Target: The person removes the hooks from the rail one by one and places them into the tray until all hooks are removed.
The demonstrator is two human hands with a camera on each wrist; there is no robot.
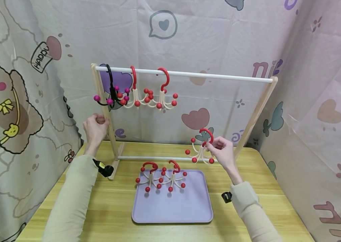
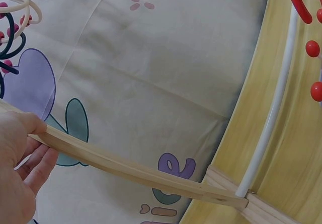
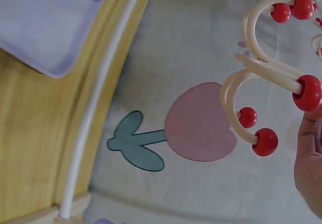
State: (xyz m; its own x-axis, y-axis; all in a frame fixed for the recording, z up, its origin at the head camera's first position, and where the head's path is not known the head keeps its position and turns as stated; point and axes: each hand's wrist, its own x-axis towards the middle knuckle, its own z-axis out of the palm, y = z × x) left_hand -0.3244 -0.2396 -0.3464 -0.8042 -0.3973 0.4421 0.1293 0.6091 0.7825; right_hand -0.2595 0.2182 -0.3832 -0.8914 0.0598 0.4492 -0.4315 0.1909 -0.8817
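Note:
A wooden rack with a white top rail (image 1: 185, 74) stands on the table. Three multi-arm hook hangers hang at its left end: one black (image 1: 111, 95) and two cream ones with red hooks (image 1: 134, 95) (image 1: 164, 95). My left hand (image 1: 95, 129) grips the rack's left wooden post (image 2: 126, 166). My right hand (image 1: 222, 151) pinches a cream hanger with red balls (image 1: 202, 149) (image 3: 261, 83) by its red hook, held in the air above the rack's lower white bar (image 1: 158, 158). Two more such hangers (image 1: 150, 176) (image 1: 174, 176) lie on the lilac tray (image 1: 173, 208).
The tray sits mid-table in front of the rack. A cartoon-print cloth backdrop (image 1: 218, 37) closes in the back and both sides. The rail's right part (image 1: 233, 78) carries nothing. The yellow wooden tabletop (image 1: 267, 188) is bare at the right.

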